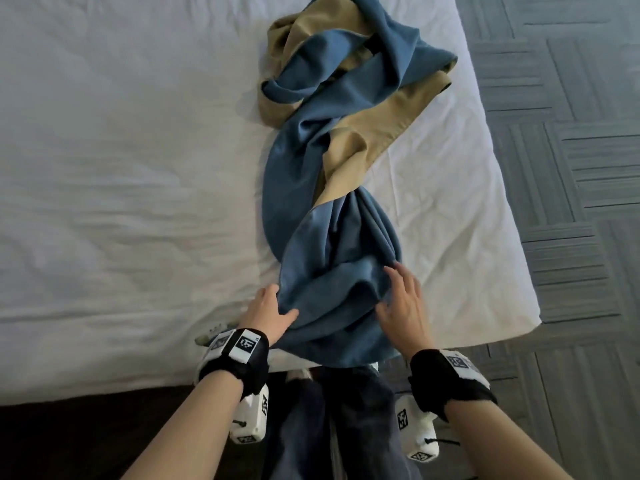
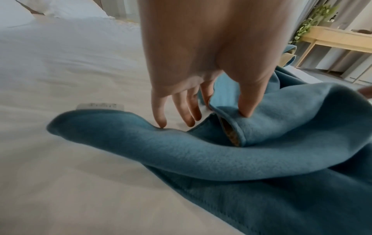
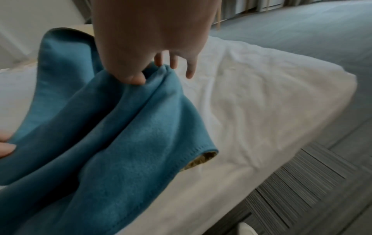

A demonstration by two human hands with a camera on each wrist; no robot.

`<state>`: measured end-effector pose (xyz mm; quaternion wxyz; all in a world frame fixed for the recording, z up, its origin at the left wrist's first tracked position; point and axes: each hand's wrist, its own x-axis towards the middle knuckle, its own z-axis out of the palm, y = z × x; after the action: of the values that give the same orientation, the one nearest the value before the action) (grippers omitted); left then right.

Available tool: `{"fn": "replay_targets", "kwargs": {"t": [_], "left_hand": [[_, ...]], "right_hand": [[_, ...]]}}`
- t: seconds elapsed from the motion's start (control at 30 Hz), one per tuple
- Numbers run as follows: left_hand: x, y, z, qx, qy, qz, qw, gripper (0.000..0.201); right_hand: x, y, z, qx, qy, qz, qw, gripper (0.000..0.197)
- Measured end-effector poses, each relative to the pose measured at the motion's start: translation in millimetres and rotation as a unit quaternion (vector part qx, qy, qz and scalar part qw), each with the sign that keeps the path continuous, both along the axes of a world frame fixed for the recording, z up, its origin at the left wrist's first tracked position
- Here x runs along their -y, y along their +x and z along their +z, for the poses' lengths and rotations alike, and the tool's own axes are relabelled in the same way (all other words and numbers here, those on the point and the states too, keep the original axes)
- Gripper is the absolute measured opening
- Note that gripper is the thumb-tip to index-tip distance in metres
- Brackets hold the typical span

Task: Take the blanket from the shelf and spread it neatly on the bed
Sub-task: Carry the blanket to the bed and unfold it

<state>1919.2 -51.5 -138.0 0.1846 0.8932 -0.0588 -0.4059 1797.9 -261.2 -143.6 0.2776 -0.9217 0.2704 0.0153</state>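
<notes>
The blanket (image 1: 329, 188), blue on one side and tan on the other, lies in a long twisted rope on the bed (image 1: 121, 150), running from its near edge up toward the far end, closer to the bed's right side than its left. From the head view both hands sit at the near bundle; the left hand (image 1: 268, 311) has its thumb over a fold, and the left wrist view shows the thumb and forefinger pinching that blue fold while the other fingers hang straight. The right hand (image 1: 401, 299) looks flat from above, but the right wrist view shows its thumb and forefinger pinching a ridge of cloth, the rest of the fingers spread. The far end of the blanket is cut off at the top. White sheet lies bare to the left; grey carpet (image 1: 571, 133) borders the right edge.
</notes>
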Motion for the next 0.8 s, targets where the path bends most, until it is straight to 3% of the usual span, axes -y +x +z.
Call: {"fn": "replay_targets", "kwargs": {"t": [0.07, 0.17, 0.3, 0.37, 0.5, 0.57, 0.67, 0.8], "left_hand": [[4.1, -1.8, -3.1, 0.010, -0.017, 0.006, 1.000, 0.042], [10.6, -10.2, -9.2, 0.003, -0.043, 0.008, 0.999, 0.036], [16.5, -24.2, -12.5, 0.001, -0.058, -0.010, 0.998, 0.038], [19.0, -30.4, -11.1, 0.002, -0.063, -0.009, 0.998, 0.040], [24.7, -44.7, -5.9, 0.009, -0.068, 0.004, 0.998, 0.041], [28.6, -54.3, -2.5, 0.004, -0.062, 0.006, 0.998, 0.046], [38.7, -71.7, 1.6, -0.024, -0.065, 0.038, 0.997, 0.058], [57.5, -98.2, 5.7, -0.013, -0.052, 0.088, 0.995, 0.057]], "right_hand": [[4.2, -10.4, -5.2, 0.006, 0.066, -0.042, 0.997, 0.059], [9.4, -17.2, -10.7, -0.056, 0.226, -0.109, 0.966, 0.058], [17.8, -20.8, -23.0, -0.128, 0.187, -0.116, 0.967, 0.070], [21.8, -21.5, -25.3, -0.128, 0.218, -0.141, 0.957, 0.072], [28.6, -25.1, -21.6, -0.116, 0.374, -0.184, 0.902, 0.081], [27.8, -28.9, -19.9, -0.134, 0.423, -0.165, 0.881, 0.069], [26.1, -30.9, -16.5, -0.153, 0.390, -0.083, 0.904, 0.030], [40.1, -47.0, -8.2, -0.150, 0.329, -0.016, 0.932, 0.026]]}}
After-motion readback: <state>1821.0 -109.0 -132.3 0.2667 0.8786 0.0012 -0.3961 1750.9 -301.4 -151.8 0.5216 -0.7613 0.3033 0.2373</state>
